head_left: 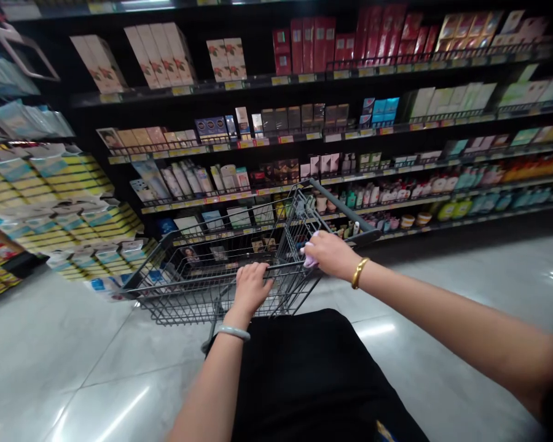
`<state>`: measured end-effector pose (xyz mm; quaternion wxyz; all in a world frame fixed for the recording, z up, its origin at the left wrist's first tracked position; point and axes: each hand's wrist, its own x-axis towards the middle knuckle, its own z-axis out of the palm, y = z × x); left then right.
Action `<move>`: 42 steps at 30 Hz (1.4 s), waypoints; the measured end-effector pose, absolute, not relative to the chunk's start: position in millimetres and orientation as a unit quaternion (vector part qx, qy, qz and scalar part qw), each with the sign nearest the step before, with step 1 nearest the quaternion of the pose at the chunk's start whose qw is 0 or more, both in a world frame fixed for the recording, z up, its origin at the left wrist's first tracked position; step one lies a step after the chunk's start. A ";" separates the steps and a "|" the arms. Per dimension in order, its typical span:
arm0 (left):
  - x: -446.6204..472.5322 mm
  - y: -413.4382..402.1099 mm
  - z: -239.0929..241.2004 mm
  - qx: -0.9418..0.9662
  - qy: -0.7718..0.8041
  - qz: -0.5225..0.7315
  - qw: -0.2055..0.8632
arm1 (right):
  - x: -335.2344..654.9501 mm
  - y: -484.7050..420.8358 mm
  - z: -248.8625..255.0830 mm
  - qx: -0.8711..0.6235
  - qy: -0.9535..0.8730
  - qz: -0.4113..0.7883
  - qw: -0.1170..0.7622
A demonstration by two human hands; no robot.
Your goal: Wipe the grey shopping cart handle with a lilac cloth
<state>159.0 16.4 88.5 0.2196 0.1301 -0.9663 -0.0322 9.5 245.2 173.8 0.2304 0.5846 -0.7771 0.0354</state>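
Observation:
A grey wire shopping cart stands sideways in front of me, its handle bar to the right. With a pale bangle at the wrist, my left hand has its fingers bent over the near top rim of the basket. My right hand, with a gold bangle, is closed on a light purple cloth at the basket's near rear corner. Whether these fingers also touch the rim cannot be made out. Shelf goods show through the basket's wires.
Long black shelves of boxes and bottles run behind the cart. At the left hang yellow-and-black striped packs, with more packs low beside the cart's front end. The grey floor is shiny.

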 end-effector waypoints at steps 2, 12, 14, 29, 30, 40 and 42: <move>165.5 15.0 91.9 0.138 -0.965 -0.032 0.220 | 15.4 253.7 181.6 0.554 -0.788 0.035 0.268; 124.1 115.7 106.7 0.079 -0.951 -0.172 0.244 | 44.8 265.5 154.4 0.589 -0.739 0.080 0.316; 115.9 124.4 104.5 0.087 -0.952 -0.188 0.225 | 40.1 280.4 154.6 0.520 -0.762 0.129 0.363; 130.5 121.5 102.0 0.097 -0.949 -0.185 0.238 | 46.9 310.8 107.5 0.434 -0.724 0.241 0.478; 133.0 121.3 101.2 0.099 -0.948 -0.182 0.242 | 48.7 312.3 108.0 0.460 -0.711 0.234 0.477; 167.8 104.1 93.8 0.087 -0.936 -0.187 0.286 | 58.6 347.8 177.8 0.581 -0.659 0.365 0.307; 174.6 102.7 93.3 0.096 -0.934 -0.190 0.288 | 55.1 347.2 188.0 0.618 -0.649 0.361 0.258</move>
